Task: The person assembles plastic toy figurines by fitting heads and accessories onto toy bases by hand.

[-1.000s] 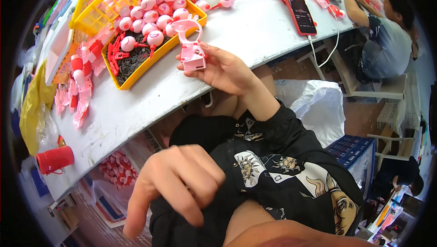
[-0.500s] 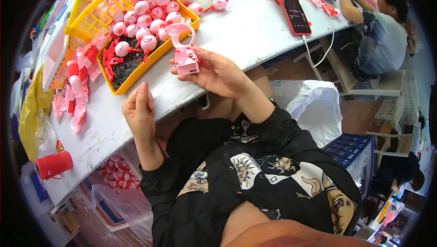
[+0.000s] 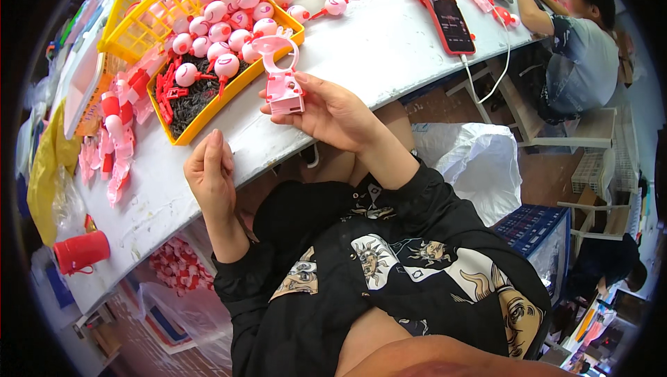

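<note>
My right hand holds a pink plastic part with a boxy base and an open ring on top, just above the table's front edge. Its thumb lies along the side of the base. Lower to the left, my left hand is closed, thumb against the curled fingers; what they hold, if anything, is hidden. Beyond both hands sits a yellow tray with small black pieces, red clips and several pink-and-white balls with red stems.
A yellow basket of similar balls leans behind the tray. To the right lies a phone in a red case, its white cable hanging off the edge. A red cup-like container is at left. Another person sits at far right.
My left hand has shifted very slightly left and down, still closed. The right hand and pink part have hardly moved. The person at far right has turned their head a little.
</note>
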A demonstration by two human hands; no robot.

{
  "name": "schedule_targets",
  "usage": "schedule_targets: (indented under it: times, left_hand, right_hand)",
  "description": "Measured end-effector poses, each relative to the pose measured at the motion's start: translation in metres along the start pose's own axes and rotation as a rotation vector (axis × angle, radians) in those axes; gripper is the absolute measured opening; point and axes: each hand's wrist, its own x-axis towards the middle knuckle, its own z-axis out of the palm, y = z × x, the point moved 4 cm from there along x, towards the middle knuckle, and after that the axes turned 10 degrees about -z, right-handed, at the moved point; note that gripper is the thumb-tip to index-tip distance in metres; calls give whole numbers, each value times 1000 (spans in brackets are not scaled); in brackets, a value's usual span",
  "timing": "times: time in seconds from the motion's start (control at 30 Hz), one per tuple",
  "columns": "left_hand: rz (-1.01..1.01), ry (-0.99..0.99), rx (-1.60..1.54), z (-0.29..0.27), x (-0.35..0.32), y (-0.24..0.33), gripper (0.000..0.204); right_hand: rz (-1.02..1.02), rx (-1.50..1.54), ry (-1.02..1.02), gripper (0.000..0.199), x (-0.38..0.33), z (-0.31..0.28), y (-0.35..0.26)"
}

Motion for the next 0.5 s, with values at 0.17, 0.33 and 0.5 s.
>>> schedule_targets:
  times: [0.17,0.33,0.5]
  left_hand:
    - [0,-9,2,0,0,0,38]
    - [0,-6,4,0,0,0,38]
    - [18,-22,-23,-2,1,-4,36]
  right_hand:
    - [-12,-40,-10,43,0,-4,1]
    - [-14,-52,-7,43,0,-3,0]
    - [-10,-40,-1,42,1,-4,1]
